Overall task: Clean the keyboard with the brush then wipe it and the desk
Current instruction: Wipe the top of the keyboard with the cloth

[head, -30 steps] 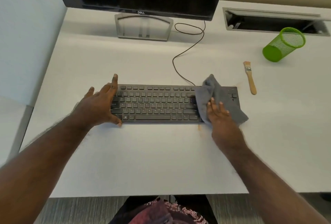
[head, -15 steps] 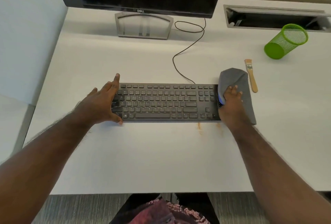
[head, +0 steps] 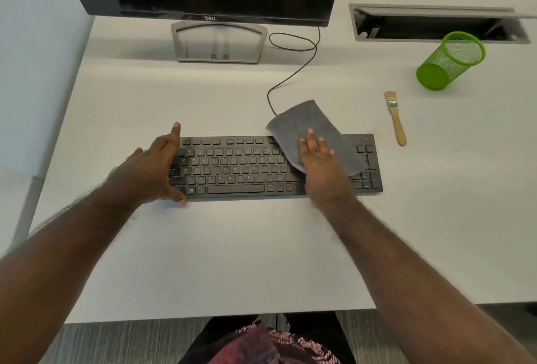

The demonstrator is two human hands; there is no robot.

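Keyboard [head: 247,169] black, under grey cloth [head: 313,128]

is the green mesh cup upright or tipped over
Tipped over: the green mesh cup lies on its side on the desk, open mouth facing away, solid base toward the camera.

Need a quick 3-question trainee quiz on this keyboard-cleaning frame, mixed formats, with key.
1. True or false: the brush is held in one of the hands.
2. The right hand presses the grey cloth on which part of the keyboard? A) left end B) right of centre C) off it, on the desk
3. Fill in: the left hand steadies the keyboard's ____ end.

Key: 1 false, it lies on the desk; 2 B; 3 left.
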